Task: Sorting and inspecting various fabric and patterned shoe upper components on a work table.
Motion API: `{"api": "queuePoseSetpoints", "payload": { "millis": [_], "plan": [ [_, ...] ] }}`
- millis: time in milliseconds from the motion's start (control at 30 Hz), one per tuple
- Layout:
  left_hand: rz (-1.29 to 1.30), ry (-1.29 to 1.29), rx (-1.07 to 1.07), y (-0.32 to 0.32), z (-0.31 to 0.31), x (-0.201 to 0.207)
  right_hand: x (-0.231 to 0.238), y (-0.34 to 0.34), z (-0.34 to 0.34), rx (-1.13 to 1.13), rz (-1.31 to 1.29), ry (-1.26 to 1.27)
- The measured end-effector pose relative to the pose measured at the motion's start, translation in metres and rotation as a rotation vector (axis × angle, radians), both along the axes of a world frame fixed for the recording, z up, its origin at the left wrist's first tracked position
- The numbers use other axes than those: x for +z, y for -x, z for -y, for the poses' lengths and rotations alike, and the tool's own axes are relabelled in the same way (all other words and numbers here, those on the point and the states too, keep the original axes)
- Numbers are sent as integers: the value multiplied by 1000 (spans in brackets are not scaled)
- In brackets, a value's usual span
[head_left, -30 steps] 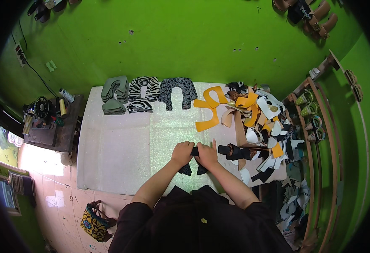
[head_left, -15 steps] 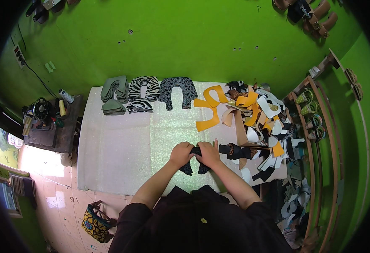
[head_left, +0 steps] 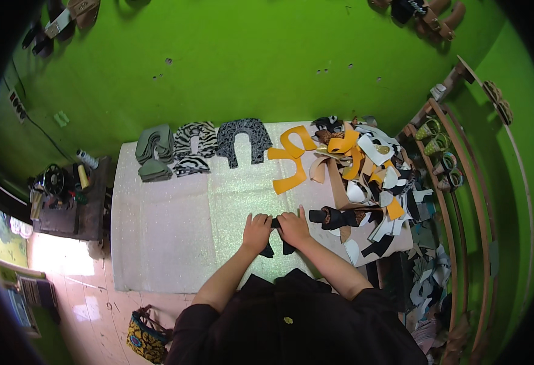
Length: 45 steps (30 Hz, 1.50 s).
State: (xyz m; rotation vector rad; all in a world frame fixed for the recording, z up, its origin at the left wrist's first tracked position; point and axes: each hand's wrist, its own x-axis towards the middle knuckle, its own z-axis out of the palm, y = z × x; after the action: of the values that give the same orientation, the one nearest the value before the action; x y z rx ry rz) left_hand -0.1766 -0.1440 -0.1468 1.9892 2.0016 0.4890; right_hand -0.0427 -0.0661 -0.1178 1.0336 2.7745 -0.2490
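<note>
A black U-shaped cut piece (head_left: pixel 268 250) lies at the near part of the table, its two ends pointing toward me and its middle partly covered by my hands. My left hand (head_left: pixel 257 232) grips its left side, with the fingers reaching forward over it. Against the right side, my right hand (head_left: pixel 294 229) closes on the same piece, its thumb and fingers close to the left hand's. Just right of that hand lies a bundle of dark pieces with a leopard-pattern part (head_left: pixel 335 217).
Along the table's (head_left: pixel 157 243) far edge stand stacks of green (head_left: pixel 155 146), zebra-striped (head_left: pixel 195 139) and black-grey patterned U-shaped pieces (head_left: pixel 244 137). Yellow pieces (head_left: pixel 289 176) lie beside a heap of scraps (head_left: pixel 373 152). A sewing machine (head_left: pixel 54 182) is at left, a wooden rack (head_left: pixel 455 225) at right.
The head view has shifted, so the table's contents sit a little further left. My left hand's fingers have straightened forward; both hands stay at the black piece.
</note>
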Motion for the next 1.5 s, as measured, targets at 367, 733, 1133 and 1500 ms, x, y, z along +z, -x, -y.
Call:
{"api": "queuePoseSetpoints", "payload": {
  "millis": [367,733,1133,1500],
  "plan": [
    [-70,29,131,-11,14,-3,-20,-24,29,-180,-289,-23],
    [-56,67,200,-16,7,3,-12,-29,18,-160,-253,115],
    [241,-49,413,-40,-35,51,101,-117,-55,-234,-686,-83],
    [375,-287,171,-126,-135,118,134,-191,-209,-447,-566,-256]
  ]
}}
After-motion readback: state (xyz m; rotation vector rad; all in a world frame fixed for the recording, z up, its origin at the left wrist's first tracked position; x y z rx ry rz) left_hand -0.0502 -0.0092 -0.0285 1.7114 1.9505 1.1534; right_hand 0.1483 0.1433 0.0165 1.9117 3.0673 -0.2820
